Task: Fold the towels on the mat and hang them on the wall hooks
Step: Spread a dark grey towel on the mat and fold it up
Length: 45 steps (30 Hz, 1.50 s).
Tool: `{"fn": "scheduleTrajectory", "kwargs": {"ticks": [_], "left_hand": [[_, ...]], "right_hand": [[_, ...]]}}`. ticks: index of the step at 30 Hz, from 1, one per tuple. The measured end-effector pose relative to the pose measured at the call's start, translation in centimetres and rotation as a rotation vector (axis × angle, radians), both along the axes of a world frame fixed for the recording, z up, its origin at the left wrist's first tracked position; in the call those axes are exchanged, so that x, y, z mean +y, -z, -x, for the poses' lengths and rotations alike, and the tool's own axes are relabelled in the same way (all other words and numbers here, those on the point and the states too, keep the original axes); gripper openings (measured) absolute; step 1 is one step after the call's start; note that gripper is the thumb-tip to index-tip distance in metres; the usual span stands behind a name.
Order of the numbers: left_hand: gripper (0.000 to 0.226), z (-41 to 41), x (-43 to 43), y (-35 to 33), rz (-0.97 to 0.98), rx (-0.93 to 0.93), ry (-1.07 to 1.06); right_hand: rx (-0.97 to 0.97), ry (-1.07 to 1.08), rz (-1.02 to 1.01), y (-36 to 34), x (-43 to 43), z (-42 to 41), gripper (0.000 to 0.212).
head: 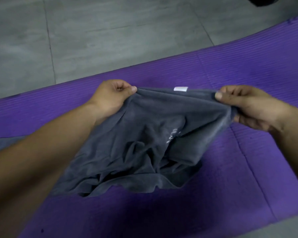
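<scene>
Towel [144, 134]: dark grey, far hem lifted and drawn taut between both hands; near part slumped in loose creases on the mat [248, 74].
Left hand [110, 95]: fingers curled, thumb and forefinger pinching the far-left corner of the hem.
Right hand [244, 107]: thumb on top of the far-right corner, remaining fingers tucked under the cloth, gripping it.
Label [180, 88]: small, white, sewn on the far hem, nearer the right hand than the left.
Handling, as judged: soft, light and limp; no stiffness to hold a shape, so likely to sag and bunch wherever unsupported; not slippery, not fragile.
Best hold, as judged: the two corners of one hem, pinched as now, with the edge kept taut so the creased near part can be shaken flat before folding.
Count: one towel for certain; two hands; one mat; one label; no wall hooks in view.
Grey patch at the left edge [0, 143]: floor or a second towel, cannot tell.
Floor [93, 40]: grey tiles beyond the mat.
</scene>
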State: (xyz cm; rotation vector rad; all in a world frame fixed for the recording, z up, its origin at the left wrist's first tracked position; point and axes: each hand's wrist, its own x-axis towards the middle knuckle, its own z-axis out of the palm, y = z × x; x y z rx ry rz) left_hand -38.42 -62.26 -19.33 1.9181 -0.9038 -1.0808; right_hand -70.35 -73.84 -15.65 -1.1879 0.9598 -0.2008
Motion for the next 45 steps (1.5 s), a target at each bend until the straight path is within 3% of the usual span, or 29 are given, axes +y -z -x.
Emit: {"fn": "scheduleTrajectory", "kwargs": {"ticks": [2, 4, 8, 10, 12, 13, 16, 19, 20, 24, 27, 30, 39, 45], "left_hand": [[0.019, 0.2, -0.5, 0.5, -0.027, -0.002, -0.039], [0.017, 0.8, -1.3, 1.0, -0.036, -0.051, -0.017], [0.021, 1.3, -3.1, 2.0, -0.052, -0.275, 0.011], [0.015, 1.4, -3.2, 2.6, -0.084, -0.482, -0.001], [0.028, 2.1, -2.5, 2.8, -0.124, -0.706, 0.041], [0.036, 2.6, -1.9, 2.9, -0.111, -0.738, 0.054], [0.037, 4.1, 0.9, 2.8, -0.006, -0.693, 0.097], [0.040, 6.1, 5.1, 3.4, -0.042, -0.705, 0.228], [0.049, 6.7, 6.4, 3.6, -0.084, -0.732, 0.285], [0.073, 8.3, 9.3, 5.7, -0.269, -0.814, 0.497], [0.074, 8.7, 9.7, 6.6, -0.319, -0.821, 0.535], [0.073, 9.0, 9.4, 6.6, -0.358, -0.809, 0.531], [0.072, 8.9, 9.6, 6.3, -0.353, -0.776, 0.541], [0.068, 8.4, 9.8, 6.2, -0.331, -0.736, 0.542]], "right_hand": [[-0.134, 0.224, -0.084, 0.1, -0.4, -0.3, 0.016], [-0.145, 0.410, -0.102, 0.7, -1.0, -1.0, 0.017], [0.123, 0.644, 0.131, 2.5, -4.3, -2.6, 0.021], [0.224, 0.691, 0.271, 4.0, -6.4, -3.7, 0.016], [0.246, 0.682, 0.288, 5.3, -7.7, -4.6, 0.010], [0.246, 0.647, 0.284, 5.9, -7.9, -4.9, 0.025], [0.332, 0.503, 0.379, 6.3, -5.7, -4.1, 0.044], [0.561, 0.404, 0.503, 7.0, -1.5, -1.2, 0.029], [0.613, 0.369, 0.468, 7.0, 0.1, -0.2, 0.028], [0.712, 0.219, 0.170, 6.6, 5.9, 1.1, 0.059], [0.826, 0.141, 0.238, 6.9, 8.5, 0.7, 0.082], [0.924, 0.096, 0.330, 6.7, 9.9, 0.3, 0.071], [0.881, 0.212, 0.467, 7.8, 12.8, 0.6, 0.042], [0.541, 0.318, 0.379, 8.4, 12.5, 1.1, 0.022]]}}
